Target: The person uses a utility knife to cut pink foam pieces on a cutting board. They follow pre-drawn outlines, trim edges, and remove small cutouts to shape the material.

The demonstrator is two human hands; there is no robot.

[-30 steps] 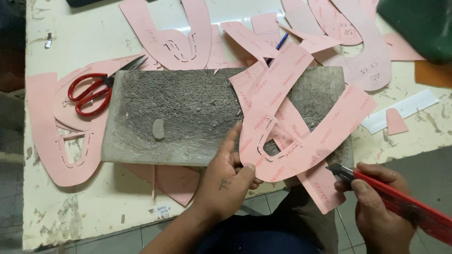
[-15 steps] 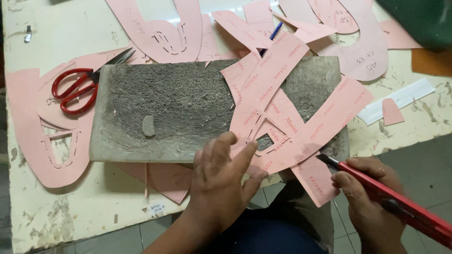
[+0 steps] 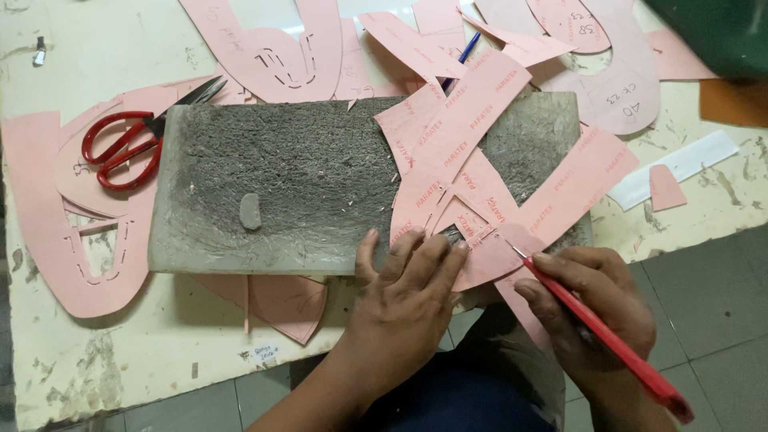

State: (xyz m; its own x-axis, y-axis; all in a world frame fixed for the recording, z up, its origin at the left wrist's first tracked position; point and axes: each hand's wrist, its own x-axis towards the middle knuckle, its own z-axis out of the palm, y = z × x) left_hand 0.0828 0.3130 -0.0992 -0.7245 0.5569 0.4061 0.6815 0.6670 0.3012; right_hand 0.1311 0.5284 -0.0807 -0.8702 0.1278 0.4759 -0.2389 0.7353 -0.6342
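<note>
Seen from above, a person works at a cream-coloured bench [image 3: 96, 48]. The left hand [image 3: 404, 292] lies open and flat, fingers spread, pressing a pink card pattern piece [image 3: 472, 168] onto a grey, scored cutting slab [image 3: 280, 168]. The right hand [image 3: 596, 308] is closed around a red craft knife [image 3: 608, 336], held like a pen, its tip touching the pink piece near the slab's front edge, just beside the left fingertips.

To cut well here, it seems best to keep the holding fingers clear of the blade's line, press the card firmly so it cannot slide, and draw the knife with light, even pressure along the marked edge.

The pink piece is a branching shape; its longest strip runs diagonally, from the lower left near the hands up to the right and away from the person. The knife's long axis also slants, its tip pointing up and left, its handle trailing down to the right.

Red-handled scissors [image 3: 128, 144] lie at the slab's left end, among other pink pattern pieces scattered about.
</note>
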